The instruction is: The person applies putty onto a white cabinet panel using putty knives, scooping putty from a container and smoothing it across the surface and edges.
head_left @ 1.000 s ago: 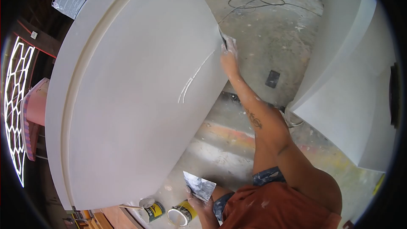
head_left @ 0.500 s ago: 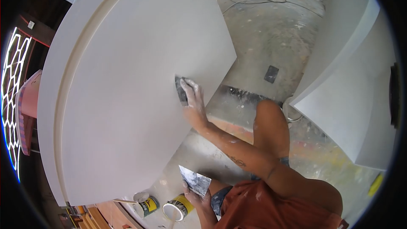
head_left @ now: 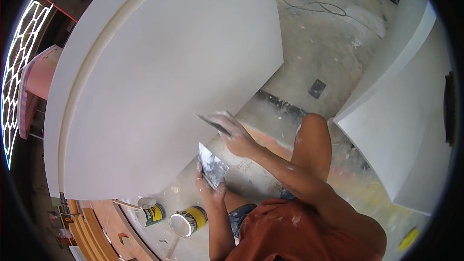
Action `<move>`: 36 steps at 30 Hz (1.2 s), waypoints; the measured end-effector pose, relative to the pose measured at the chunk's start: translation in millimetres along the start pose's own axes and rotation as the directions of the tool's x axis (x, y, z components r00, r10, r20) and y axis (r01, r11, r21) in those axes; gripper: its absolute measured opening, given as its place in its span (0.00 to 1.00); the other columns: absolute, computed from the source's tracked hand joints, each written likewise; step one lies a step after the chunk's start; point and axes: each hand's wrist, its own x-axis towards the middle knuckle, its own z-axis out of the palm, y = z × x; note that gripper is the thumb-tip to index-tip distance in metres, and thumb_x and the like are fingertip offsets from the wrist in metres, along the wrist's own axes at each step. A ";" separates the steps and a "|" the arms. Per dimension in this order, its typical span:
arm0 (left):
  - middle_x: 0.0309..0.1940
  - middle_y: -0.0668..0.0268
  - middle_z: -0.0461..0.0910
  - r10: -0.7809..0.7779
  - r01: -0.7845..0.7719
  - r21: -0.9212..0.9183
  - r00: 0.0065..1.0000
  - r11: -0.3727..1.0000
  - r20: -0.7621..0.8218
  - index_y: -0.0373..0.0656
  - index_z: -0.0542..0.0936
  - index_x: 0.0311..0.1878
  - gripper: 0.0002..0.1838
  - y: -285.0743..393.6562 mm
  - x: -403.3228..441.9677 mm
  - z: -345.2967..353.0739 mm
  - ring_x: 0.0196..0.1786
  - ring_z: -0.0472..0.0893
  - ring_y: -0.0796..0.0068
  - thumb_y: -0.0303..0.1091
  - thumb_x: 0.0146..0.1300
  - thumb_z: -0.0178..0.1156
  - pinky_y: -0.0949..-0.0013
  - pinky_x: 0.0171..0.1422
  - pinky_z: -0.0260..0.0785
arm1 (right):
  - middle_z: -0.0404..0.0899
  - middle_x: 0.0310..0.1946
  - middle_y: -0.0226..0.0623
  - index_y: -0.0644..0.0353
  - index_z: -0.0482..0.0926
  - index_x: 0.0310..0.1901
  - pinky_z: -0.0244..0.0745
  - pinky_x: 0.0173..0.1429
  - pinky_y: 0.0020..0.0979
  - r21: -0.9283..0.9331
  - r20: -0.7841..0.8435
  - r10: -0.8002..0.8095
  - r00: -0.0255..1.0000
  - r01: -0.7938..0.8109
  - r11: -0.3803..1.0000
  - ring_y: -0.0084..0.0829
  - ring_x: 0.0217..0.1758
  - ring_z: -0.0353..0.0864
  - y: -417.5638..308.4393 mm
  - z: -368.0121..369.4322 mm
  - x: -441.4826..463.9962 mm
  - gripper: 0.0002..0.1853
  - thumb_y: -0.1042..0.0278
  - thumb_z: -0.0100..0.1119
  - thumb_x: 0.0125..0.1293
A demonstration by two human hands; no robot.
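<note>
A large pale panel with a curved, grooved edge fills the left and centre. My right hand, dusted white, grips a thin dark spreader near the panel's lower right edge. Just below it, my left hand holds a square metal plate smeared with filler. Spreader and plate are close, with a small gap between them. No white streaks show on the panel.
Two yellow-labelled cans stand on the floor at the bottom. A dark pad and a coiled cable lie on the floor. Another white curved piece stands at right.
My right hand swept the spreader down from the panel's right edge, across its face, towards the plate. The white streaks are gone. My left hand has raised the plate.
</note>
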 end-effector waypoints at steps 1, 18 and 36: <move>0.47 0.60 0.84 0.003 -0.003 -0.008 1.000 1.000 0.004 0.39 0.77 0.55 0.15 1.7 11.8 -5.8 0.42 0.87 0.66 0.37 0.75 0.49 0.63 0.45 0.84 | 0.74 0.55 0.50 0.62 0.74 0.60 0.63 0.71 0.44 0.024 0.024 -0.093 0.995 0.092 0.995 0.52 0.65 0.69 -20.5 -9.6 -5.2 0.21 0.83 0.52 0.65; 0.66 0.50 0.67 0.053 -0.884 0.448 0.457 0.133 0.888 0.43 0.67 0.71 0.38 -7.4 3.5 94.9 0.67 0.71 0.50 0.12 0.52 0.46 0.51 0.72 0.63 | 0.82 0.44 0.32 0.58 0.80 0.50 0.77 0.59 0.43 0.919 0.268 0.658 0.704 -0.391 0.044 0.31 0.52 0.81 -24.8 -75.7 -51.0 0.11 0.71 0.61 0.68; 0.62 0.50 0.73 -0.096 -0.682 0.709 0.729 -0.176 0.678 0.28 0.71 0.65 0.30 -15.2 -25.3 -52.4 0.66 0.72 0.55 0.21 0.57 0.44 0.64 0.69 0.63 | 0.77 0.57 0.46 0.68 0.76 0.59 0.66 0.67 0.34 -0.142 -0.723 0.056 0.689 -0.227 0.964 0.40 0.63 0.75 97.3 -207.2 145.3 0.17 0.71 0.51 0.72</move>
